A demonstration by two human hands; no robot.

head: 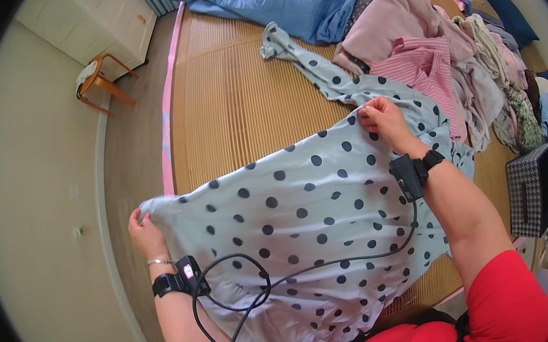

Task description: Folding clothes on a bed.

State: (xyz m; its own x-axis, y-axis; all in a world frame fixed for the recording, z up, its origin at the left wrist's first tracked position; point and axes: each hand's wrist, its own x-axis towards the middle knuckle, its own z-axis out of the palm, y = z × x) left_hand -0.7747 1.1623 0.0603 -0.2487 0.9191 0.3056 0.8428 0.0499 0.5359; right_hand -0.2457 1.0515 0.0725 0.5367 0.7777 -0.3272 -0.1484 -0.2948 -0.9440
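A pale blue-green garment with dark polka dots (pixel 301 212) is spread before me over the near part of a bamboo mat (pixel 227 106). My left hand (pixel 147 233) pinches its lower left corner, out past the mat's pink edge. Farther right, my right hand (pixel 386 121) grips the garment's upper edge near where a sleeve begins. That long sleeve (pixel 313 64) lies stretched away from me, its cuff bunched. The fabric between my hands is drawn fairly straight, with soft folds nearer my body. A black cable (pixel 324 264) runs across it between the devices strapped to my wrists.
A pink striped garment (pixel 423 67) and other clothes are heaped on the right of the bed. A blue quilt (pixel 281 0) lies at the far end. A houndstooth storage box (pixel 532 194) stands at right. Left are a wooden stool (pixel 103 83), a white drawer cabinet (pixel 103 23) and a wall.
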